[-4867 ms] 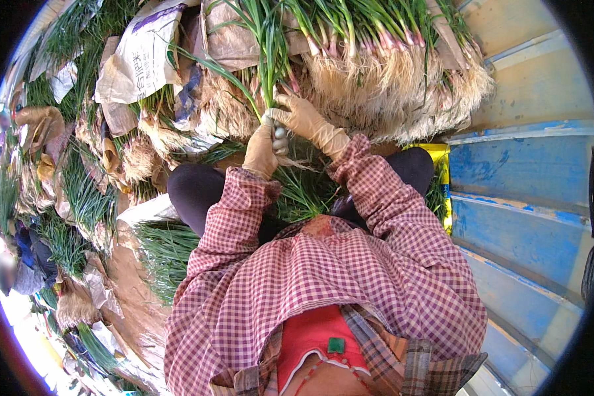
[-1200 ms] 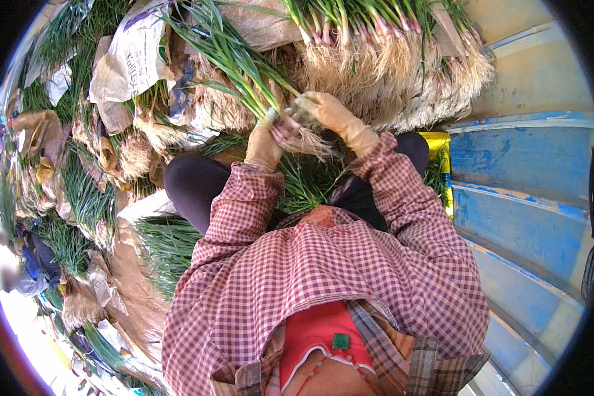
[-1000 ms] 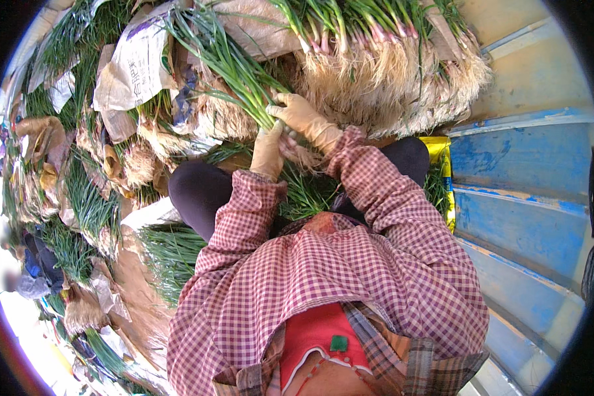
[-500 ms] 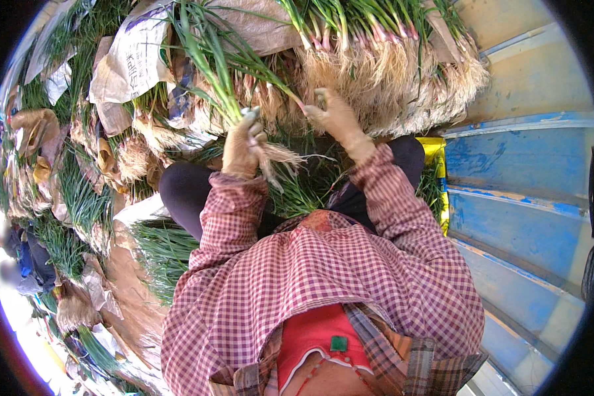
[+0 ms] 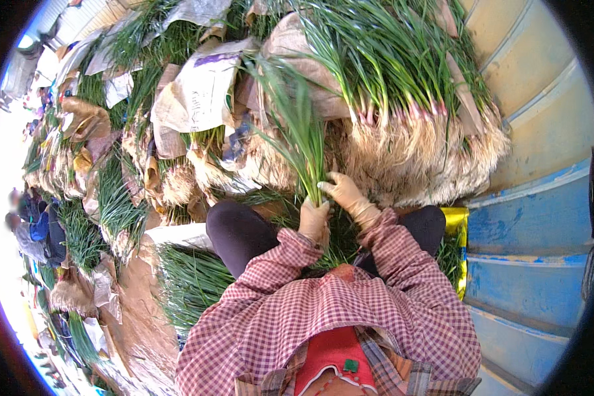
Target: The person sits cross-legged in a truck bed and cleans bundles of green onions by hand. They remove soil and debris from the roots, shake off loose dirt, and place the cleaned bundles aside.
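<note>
My gloved left hand (image 5: 314,219) is closed round the lower stalks of a bunch of spring onions (image 5: 305,148), whose long green leaves point away from me. At the bunch's right side is my gloved right hand (image 5: 347,193), its thumb and fingertips curled against the stalks just above the left hand. The roots of the held bunch are mostly hidden by the hands. Beyond them lies a large pile of spring onions (image 5: 393,79), with pinkish stalk bases and a thick mat of pale roots (image 5: 402,158) facing me. Loose green leaves lie between my knees.
Sacking sheets (image 5: 303,59) and a white printed sack (image 5: 201,86) lie among more onion bundles on the left. Another heap of leaves (image 5: 191,284) is beside my left knee. A ribbed blue metal wall (image 5: 528,224) runs along the right. People (image 5: 36,228) are at the far left.
The single stalk in my right hand has joined the bunch in my left. My hands have come together, and the bunch now stands straighter. The view has shifted.
</note>
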A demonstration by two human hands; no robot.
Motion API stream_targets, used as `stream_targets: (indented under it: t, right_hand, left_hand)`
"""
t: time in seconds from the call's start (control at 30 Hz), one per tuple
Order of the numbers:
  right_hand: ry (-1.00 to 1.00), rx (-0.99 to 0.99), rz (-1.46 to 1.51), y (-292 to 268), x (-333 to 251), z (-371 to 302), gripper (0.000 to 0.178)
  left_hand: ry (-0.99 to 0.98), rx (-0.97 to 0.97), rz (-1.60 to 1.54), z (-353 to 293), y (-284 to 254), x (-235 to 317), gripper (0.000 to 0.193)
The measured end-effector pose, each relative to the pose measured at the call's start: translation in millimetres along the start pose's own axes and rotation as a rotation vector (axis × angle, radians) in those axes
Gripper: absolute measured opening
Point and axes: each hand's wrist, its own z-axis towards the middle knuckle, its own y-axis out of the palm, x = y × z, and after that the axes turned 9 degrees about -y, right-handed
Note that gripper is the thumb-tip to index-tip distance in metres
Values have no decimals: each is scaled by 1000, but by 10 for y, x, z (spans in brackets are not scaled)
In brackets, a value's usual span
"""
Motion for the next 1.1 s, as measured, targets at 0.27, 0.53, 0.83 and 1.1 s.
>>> stream_targets:
  t: [0.27, 0.53, 0.83, 1.1]
  right_hand:
    - [514, 485, 1240, 147, -174, -159, 16]
    - [337, -81, 1362, -66, -491, -200, 17]
    - [265, 531, -274, 171, 159, -370, 30]
    - [105, -438, -726, -827, -151, -260, 39]
  left_hand:
    - [-71, -378, -158, -77, -251, 123, 9]
    - [-658, -842, -1226, -397, -225, 94, 15]
    - [65, -166, -129, -266, -57, 158, 8]
    - [195, -254, -251, -551, -70, 1505, 17]
